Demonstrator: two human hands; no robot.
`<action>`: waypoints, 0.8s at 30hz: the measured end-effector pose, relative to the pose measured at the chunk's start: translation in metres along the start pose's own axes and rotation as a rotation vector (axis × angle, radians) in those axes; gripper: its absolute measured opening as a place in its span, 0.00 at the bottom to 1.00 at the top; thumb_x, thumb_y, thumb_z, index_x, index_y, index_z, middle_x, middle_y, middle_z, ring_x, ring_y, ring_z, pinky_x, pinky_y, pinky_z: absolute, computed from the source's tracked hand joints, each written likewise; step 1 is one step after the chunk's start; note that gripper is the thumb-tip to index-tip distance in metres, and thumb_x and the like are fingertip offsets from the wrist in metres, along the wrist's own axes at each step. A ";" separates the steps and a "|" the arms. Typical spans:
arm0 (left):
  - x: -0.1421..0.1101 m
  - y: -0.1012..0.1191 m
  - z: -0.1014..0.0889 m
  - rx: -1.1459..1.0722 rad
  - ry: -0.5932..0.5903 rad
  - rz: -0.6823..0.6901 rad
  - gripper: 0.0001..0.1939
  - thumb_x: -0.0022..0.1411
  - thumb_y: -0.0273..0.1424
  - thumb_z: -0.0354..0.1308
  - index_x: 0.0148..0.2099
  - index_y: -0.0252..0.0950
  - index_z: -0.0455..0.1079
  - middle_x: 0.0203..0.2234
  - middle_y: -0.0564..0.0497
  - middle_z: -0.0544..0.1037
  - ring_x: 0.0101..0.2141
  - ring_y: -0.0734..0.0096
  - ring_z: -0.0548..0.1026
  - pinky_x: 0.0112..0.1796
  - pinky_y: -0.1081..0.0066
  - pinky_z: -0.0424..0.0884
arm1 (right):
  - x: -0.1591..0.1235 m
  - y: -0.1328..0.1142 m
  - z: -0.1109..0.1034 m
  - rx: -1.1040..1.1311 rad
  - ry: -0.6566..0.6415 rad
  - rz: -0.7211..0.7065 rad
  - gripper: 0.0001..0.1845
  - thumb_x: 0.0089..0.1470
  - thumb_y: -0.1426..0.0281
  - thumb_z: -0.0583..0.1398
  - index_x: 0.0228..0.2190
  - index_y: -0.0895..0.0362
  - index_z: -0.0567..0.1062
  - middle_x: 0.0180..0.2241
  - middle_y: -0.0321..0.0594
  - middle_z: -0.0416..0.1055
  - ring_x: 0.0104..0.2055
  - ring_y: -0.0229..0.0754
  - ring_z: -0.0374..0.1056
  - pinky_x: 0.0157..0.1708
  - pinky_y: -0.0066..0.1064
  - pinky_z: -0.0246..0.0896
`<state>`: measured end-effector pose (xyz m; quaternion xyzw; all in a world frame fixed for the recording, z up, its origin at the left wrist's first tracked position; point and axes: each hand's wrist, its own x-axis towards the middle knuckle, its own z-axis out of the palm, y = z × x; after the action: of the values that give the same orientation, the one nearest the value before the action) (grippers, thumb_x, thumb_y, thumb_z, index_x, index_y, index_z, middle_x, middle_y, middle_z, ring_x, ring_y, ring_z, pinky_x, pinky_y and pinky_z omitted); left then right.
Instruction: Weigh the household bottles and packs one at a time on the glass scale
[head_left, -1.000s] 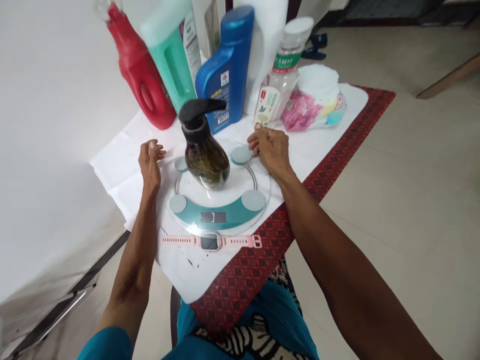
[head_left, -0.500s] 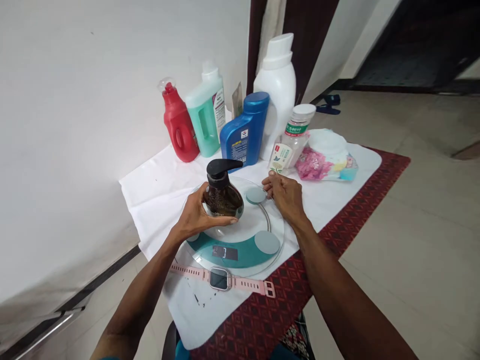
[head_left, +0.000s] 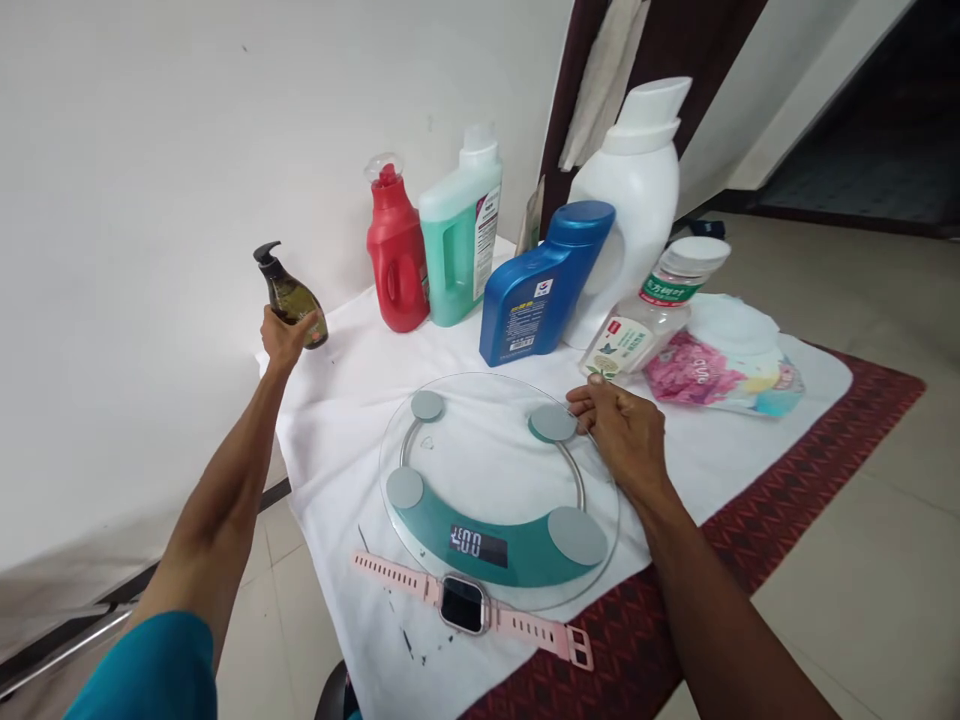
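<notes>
My left hand (head_left: 283, 338) is wrapped around a dark pump bottle (head_left: 297, 300) with a black pump head. It holds the bottle, slightly tilted, at the far left of the white cloth, close to the wall. In the middle lies a round glass bathroom scale (head_left: 480, 572) with a teal band and a lit display reading zeros. My right hand (head_left: 619, 425) rests by the scale's right rim with its fingers curled in and nothing visible in them. Just beyond its fingertips stands a clear plastic bottle (head_left: 637, 330) with a white cap.
Along the back stand a red bottle (head_left: 397, 260), a green bottle (head_left: 454, 250), a blue bottle (head_left: 544, 290) and a large white jug (head_left: 637, 190). A pink-printed pouch (head_left: 720, 370) lies at the right. A pink smartwatch (head_left: 463, 605) lies before the scale on the white cloth (head_left: 337, 440).
My left hand has carried the pump bottle off the scale to the far left. The scale's display now shows zeros. My right hand stays by the scale's rim; the view has shifted.
</notes>
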<state>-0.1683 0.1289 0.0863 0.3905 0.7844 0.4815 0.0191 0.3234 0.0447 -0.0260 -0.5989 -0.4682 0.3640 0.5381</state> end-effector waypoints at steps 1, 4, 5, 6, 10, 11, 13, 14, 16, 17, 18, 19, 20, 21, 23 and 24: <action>0.011 -0.004 0.005 0.017 0.025 -0.029 0.32 0.49 0.40 0.82 0.50 0.43 0.68 0.51 0.42 0.86 0.57 0.40 0.85 0.63 0.44 0.81 | 0.000 0.000 0.000 0.004 -0.001 -0.002 0.47 0.56 0.20 0.63 0.28 0.54 0.84 0.26 0.44 0.80 0.23 0.41 0.72 0.28 0.37 0.69; 0.032 -0.012 0.016 0.043 0.065 -0.077 0.34 0.48 0.40 0.84 0.50 0.44 0.66 0.53 0.39 0.85 0.61 0.35 0.83 0.65 0.43 0.80 | -0.001 0.000 -0.001 0.009 0.004 -0.010 0.46 0.57 0.22 0.64 0.28 0.53 0.84 0.26 0.45 0.80 0.23 0.42 0.72 0.26 0.37 0.69; 0.036 -0.014 0.019 0.051 0.067 -0.086 0.35 0.48 0.39 0.84 0.50 0.44 0.66 0.55 0.38 0.85 0.62 0.34 0.83 0.65 0.42 0.79 | -0.001 0.000 -0.001 0.007 0.006 -0.016 0.45 0.58 0.22 0.64 0.28 0.53 0.84 0.26 0.45 0.80 0.23 0.43 0.72 0.25 0.37 0.69; 0.038 -0.016 0.022 0.058 0.064 -0.092 0.35 0.48 0.39 0.84 0.50 0.44 0.65 0.56 0.37 0.85 0.63 0.33 0.83 0.66 0.41 0.79 | -0.001 0.001 -0.001 0.004 0.007 -0.022 0.45 0.59 0.22 0.63 0.27 0.52 0.84 0.26 0.45 0.81 0.22 0.43 0.72 0.25 0.37 0.69; 0.041 -0.021 0.034 0.057 0.083 -0.138 0.34 0.53 0.38 0.83 0.51 0.45 0.64 0.58 0.37 0.84 0.65 0.33 0.82 0.68 0.37 0.76 | 0.000 0.002 -0.001 0.004 0.010 -0.031 0.44 0.60 0.23 0.64 0.28 0.52 0.83 0.26 0.45 0.80 0.22 0.44 0.73 0.24 0.37 0.70; 0.041 -0.022 0.037 0.060 0.095 -0.151 0.34 0.54 0.38 0.82 0.52 0.45 0.63 0.58 0.37 0.84 0.65 0.33 0.82 0.68 0.37 0.76 | 0.000 0.003 -0.001 0.007 0.010 -0.027 0.44 0.60 0.23 0.64 0.28 0.52 0.83 0.25 0.45 0.80 0.22 0.43 0.72 0.24 0.37 0.70; 0.042 -0.022 0.040 0.065 0.099 -0.165 0.34 0.56 0.37 0.82 0.53 0.44 0.62 0.59 0.37 0.83 0.65 0.36 0.82 0.69 0.39 0.76 | 0.001 0.003 -0.001 0.014 0.010 -0.015 0.44 0.60 0.23 0.64 0.28 0.53 0.83 0.25 0.44 0.80 0.22 0.42 0.72 0.25 0.36 0.69; 0.043 -0.022 0.041 0.058 0.088 -0.163 0.35 0.56 0.38 0.83 0.54 0.44 0.62 0.60 0.37 0.82 0.64 0.37 0.82 0.68 0.41 0.77 | 0.001 0.004 -0.001 0.017 0.010 -0.009 0.44 0.60 0.24 0.64 0.28 0.53 0.83 0.25 0.44 0.80 0.22 0.41 0.71 0.25 0.35 0.69; 0.042 -0.019 0.040 0.023 0.064 -0.159 0.36 0.57 0.37 0.83 0.57 0.42 0.62 0.62 0.34 0.80 0.65 0.41 0.82 0.67 0.45 0.79 | 0.001 0.004 0.000 0.021 0.011 -0.007 0.45 0.60 0.23 0.64 0.28 0.54 0.84 0.25 0.44 0.79 0.23 0.40 0.71 0.26 0.35 0.69; 0.040 -0.017 0.038 0.005 0.062 -0.159 0.38 0.57 0.37 0.83 0.59 0.41 0.62 0.64 0.32 0.77 0.66 0.41 0.80 0.67 0.46 0.79 | 0.001 0.003 0.000 0.021 0.013 -0.010 0.45 0.59 0.23 0.64 0.28 0.54 0.84 0.25 0.43 0.79 0.23 0.40 0.71 0.26 0.35 0.69; 0.038 -0.015 0.036 -0.007 0.078 -0.159 0.40 0.57 0.36 0.84 0.61 0.40 0.62 0.67 0.30 0.74 0.69 0.40 0.78 0.69 0.45 0.78 | 0.000 0.003 0.000 0.020 0.015 -0.017 0.45 0.59 0.23 0.64 0.28 0.54 0.83 0.25 0.43 0.79 0.23 0.40 0.71 0.26 0.35 0.69; 0.033 -0.012 0.034 -0.015 0.111 -0.151 0.43 0.56 0.36 0.84 0.64 0.38 0.62 0.70 0.28 0.71 0.72 0.37 0.74 0.71 0.43 0.75 | 0.000 0.002 0.000 0.017 0.015 -0.023 0.46 0.59 0.22 0.63 0.28 0.54 0.83 0.25 0.43 0.79 0.22 0.40 0.71 0.27 0.35 0.69; 0.027 -0.008 0.032 -0.024 0.163 -0.126 0.45 0.57 0.36 0.85 0.66 0.36 0.62 0.72 0.26 0.68 0.75 0.35 0.70 0.74 0.40 0.71 | 0.000 0.002 0.000 0.013 0.014 -0.031 0.47 0.59 0.22 0.62 0.28 0.54 0.83 0.25 0.43 0.79 0.22 0.40 0.71 0.27 0.35 0.70; 0.019 -0.003 0.030 -0.044 0.225 -0.076 0.46 0.58 0.37 0.84 0.68 0.34 0.61 0.72 0.25 0.66 0.77 0.34 0.67 0.77 0.39 0.66 | -0.001 0.001 0.001 0.008 0.010 -0.038 0.47 0.60 0.22 0.62 0.28 0.54 0.83 0.25 0.43 0.79 0.23 0.41 0.71 0.27 0.35 0.70; -0.001 0.009 0.031 -0.129 0.292 0.107 0.43 0.64 0.41 0.81 0.69 0.33 0.61 0.70 0.27 0.67 0.75 0.37 0.67 0.78 0.40 0.62 | -0.001 0.000 0.001 -0.001 0.001 -0.054 0.47 0.61 0.22 0.61 0.28 0.54 0.83 0.25 0.43 0.79 0.23 0.41 0.71 0.28 0.35 0.70; -0.012 0.016 0.034 -0.191 0.263 0.217 0.39 0.68 0.44 0.78 0.69 0.34 0.63 0.67 0.30 0.69 0.72 0.40 0.70 0.77 0.42 0.65 | -0.001 -0.001 0.001 -0.005 -0.003 -0.060 0.47 0.61 0.22 0.61 0.28 0.54 0.83 0.25 0.43 0.79 0.23 0.41 0.72 0.28 0.35 0.70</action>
<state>-0.1363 0.1504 0.0760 0.4031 0.6840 0.6000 -0.0984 0.3222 0.0436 -0.0252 -0.5854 -0.4876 0.3476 0.5466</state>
